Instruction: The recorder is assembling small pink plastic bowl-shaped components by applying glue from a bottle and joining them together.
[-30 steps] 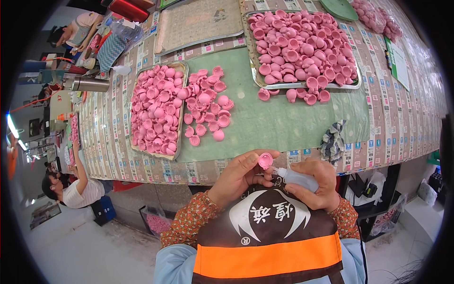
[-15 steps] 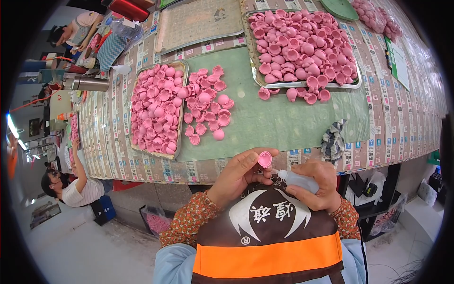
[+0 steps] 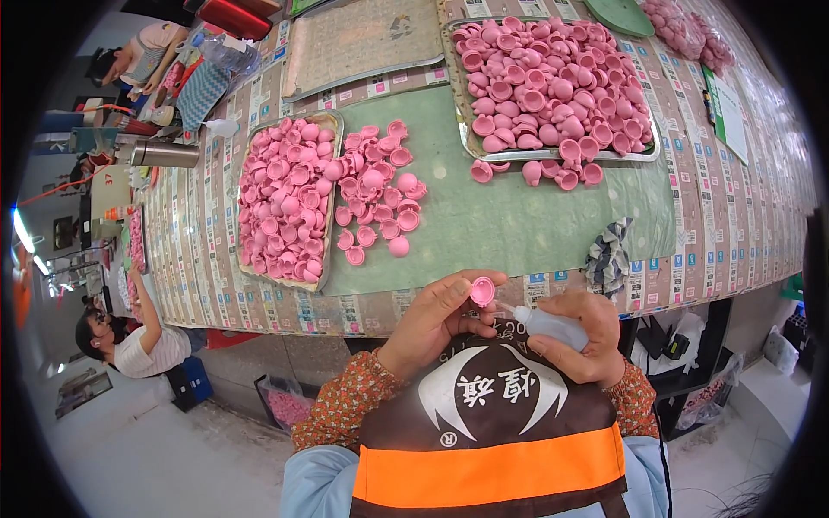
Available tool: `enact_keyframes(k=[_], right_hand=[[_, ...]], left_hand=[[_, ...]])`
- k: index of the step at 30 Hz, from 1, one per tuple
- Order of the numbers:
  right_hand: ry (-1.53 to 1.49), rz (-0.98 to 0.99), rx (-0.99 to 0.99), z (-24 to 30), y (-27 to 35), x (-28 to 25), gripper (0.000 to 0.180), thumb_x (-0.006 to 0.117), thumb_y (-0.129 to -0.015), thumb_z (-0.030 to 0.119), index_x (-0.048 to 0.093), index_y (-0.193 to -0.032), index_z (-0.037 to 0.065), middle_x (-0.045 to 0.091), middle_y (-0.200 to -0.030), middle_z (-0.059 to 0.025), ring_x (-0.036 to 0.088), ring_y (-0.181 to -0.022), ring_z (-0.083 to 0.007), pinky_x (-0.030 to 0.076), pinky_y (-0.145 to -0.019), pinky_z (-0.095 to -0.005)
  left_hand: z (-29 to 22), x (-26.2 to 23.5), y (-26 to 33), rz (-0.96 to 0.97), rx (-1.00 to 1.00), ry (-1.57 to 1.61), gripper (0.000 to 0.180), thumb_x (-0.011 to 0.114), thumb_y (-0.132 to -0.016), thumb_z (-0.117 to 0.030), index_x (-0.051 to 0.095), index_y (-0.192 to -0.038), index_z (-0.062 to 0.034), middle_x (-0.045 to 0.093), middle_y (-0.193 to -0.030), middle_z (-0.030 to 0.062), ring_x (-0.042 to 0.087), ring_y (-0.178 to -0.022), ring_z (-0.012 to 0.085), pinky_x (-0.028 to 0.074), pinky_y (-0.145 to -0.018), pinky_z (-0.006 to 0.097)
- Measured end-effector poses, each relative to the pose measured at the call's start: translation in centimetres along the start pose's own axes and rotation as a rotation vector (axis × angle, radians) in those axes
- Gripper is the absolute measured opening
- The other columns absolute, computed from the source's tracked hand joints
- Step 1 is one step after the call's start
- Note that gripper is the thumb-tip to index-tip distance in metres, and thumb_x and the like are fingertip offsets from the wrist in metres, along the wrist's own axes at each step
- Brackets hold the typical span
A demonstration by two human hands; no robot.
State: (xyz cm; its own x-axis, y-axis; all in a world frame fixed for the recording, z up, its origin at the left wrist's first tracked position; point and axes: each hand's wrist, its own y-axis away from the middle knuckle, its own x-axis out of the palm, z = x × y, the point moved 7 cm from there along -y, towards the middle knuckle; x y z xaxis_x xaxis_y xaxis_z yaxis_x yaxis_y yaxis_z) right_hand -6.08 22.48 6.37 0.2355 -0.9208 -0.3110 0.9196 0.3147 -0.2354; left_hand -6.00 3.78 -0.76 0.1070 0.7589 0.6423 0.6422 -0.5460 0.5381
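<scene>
Both hands [image 3: 432, 324] [image 3: 583, 332] hold cap [image 3: 482, 292] and bottle [image 3: 551, 325] below table edge [image 3: 380, 321].

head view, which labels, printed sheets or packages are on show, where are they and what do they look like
Printed table covering: across the whole bench, rows of small rectangular label prints in beige, red and blue.
Green-edged printed sheet: far right of the bench, flat white rectangle.
Emblem on the apron: bottom centre, white winged shape on brown, above an orange band.
Squeeze bottle: in the right hand, small, whitish, no label visible, nozzle toward the pink cap in the left hand.
</scene>
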Motion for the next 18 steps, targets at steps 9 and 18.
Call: enact_keyframes(k=[9, 18], right_hand=[[-0.349, -0.335, 0.316, -3.7, 1.5, -1.6, 0.053, 0.078, -0.078, 0.017, 0.051, -0.12, 0.0, 0.062, -0.105, -0.009, 0.061, -0.093, -0.0152, 0.049, -0.08, -0.029], [-0.05, -0.718, 0.161, -7.0, 0.8, -8.8, 0.035, 0.068, -0.088, 0.0, 0.053, -0.12, 0.0, 0.065, -0.115, -0.0135, 0.062, -0.099, -0.0163, 0.049, -0.089, -0.0286]], left_hand=[[0.4, -0.7, 0.2, -0.025, 0.004, 0.094, 0.049, 0.047, -0.104, -0.035, 0.049, -0.133, 0.0039, 0.061, -0.096, 0.0069, 0.063, -0.086, 0.014, 0.059, -0.081, 0.031], [-1.2, -1.8, 1.6, -0.17, 0.15, -0.143, 0.045, 0.052, -0.102, -0.03, 0.049, -0.135, 0.0009, 0.063, -0.106, 0.0061, 0.064, -0.092, 0.0122, 0.058, -0.083, 0.032]])
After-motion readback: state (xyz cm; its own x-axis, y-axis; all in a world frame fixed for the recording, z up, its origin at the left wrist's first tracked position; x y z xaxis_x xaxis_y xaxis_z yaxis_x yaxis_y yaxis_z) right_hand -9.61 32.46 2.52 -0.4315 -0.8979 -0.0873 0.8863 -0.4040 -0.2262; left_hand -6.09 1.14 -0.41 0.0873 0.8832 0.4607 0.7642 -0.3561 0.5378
